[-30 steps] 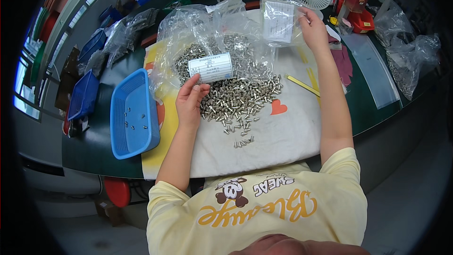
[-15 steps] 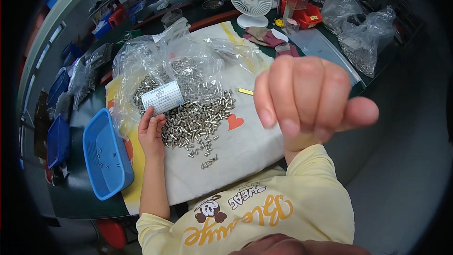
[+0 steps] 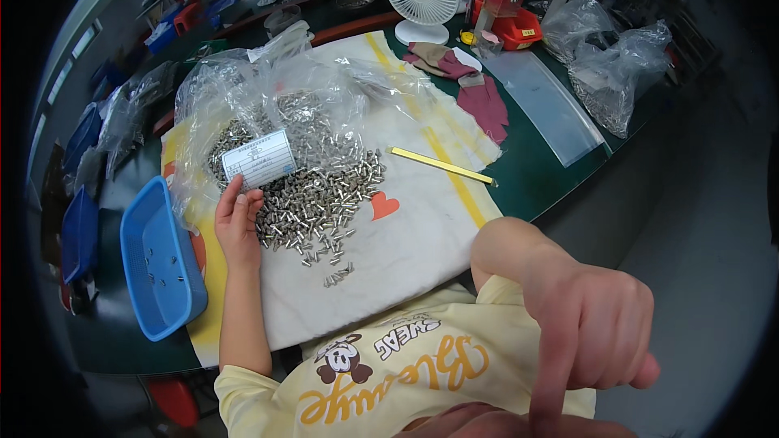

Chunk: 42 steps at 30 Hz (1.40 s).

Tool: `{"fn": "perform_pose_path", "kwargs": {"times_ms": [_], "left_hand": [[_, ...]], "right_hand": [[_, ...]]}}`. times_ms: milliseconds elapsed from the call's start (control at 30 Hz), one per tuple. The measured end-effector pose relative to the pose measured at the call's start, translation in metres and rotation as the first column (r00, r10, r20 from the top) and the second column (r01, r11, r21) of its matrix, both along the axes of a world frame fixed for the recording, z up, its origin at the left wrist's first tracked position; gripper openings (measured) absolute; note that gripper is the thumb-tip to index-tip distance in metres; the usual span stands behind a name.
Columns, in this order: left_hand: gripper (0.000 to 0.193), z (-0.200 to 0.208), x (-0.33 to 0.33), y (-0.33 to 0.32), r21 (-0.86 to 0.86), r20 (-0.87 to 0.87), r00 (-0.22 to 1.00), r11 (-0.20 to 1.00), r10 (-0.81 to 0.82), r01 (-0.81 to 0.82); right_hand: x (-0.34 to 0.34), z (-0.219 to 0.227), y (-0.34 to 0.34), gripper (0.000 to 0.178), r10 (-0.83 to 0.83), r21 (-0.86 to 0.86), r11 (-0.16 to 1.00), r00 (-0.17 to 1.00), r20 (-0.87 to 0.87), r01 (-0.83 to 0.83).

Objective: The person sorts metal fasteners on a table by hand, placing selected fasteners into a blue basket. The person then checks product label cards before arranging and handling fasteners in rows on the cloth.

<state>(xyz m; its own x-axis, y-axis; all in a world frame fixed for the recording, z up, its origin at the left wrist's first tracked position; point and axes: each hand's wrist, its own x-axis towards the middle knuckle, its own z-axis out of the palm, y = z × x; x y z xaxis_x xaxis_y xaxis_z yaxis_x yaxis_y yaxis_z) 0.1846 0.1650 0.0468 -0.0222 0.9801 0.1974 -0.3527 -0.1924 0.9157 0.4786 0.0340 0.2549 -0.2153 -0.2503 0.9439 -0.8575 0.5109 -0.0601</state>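
In the head view, a label is covering the left of the fastener pile; the left hand is touching it, whether its fingers are pinching I cannot tell. Right of the pile, the right hand is curling most fingers, extending one.

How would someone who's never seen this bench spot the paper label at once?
Find the pale cloth on the dark green table, then its heap of small metal parts. Over the heap, touching the left hand, is the paper label. Unlike the shiny parts and clear plastic around it, it is a white, printed rectangle.
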Motion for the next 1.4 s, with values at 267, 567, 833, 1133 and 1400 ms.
{"fn": "perform_pose_path", "kwargs": {"times_ms": [267,567,833,1133,1400], "left_hand": [[0.035,0.003,0.003,-0.001,-0.014,0.016,0.999,0.999,0.035,-0.035],[0.036,0.003,0.000,-0.002,-0.010,0.015,1.000,1.000,0.013,-0.013],[0.036,0.001,0.000,-0.002,-0.008,0.020,1.000,1.000,0.009,-0.009],[0.036,0.002,0.003,0.000,-0.007,0.022,1.000,1.000,0.020,-0.019],[0.036,0.002,0.001,-0.003,-0.004,0.031,0.999,1.000,0.005,-0.005]], "right_hand": [[-0.004,0.003,0.002,0.048,0.037,-0.005,0.999,0.999,0.010,-0.037],[-0.007,0.003,0.003,0.049,0.051,-0.001,0.999,0.998,0.024,-0.051],[-0.007,-0.010,0.000,0.050,0.033,-0.010,0.999,0.999,-0.024,-0.033],[-0.015,0.004,0.011,0.050,0.031,0.059,0.998,0.998,-0.050,-0.028],[-0.015,-0.011,-0.004,0.048,0.009,-0.036,0.999,0.997,-0.082,-0.012]]}}
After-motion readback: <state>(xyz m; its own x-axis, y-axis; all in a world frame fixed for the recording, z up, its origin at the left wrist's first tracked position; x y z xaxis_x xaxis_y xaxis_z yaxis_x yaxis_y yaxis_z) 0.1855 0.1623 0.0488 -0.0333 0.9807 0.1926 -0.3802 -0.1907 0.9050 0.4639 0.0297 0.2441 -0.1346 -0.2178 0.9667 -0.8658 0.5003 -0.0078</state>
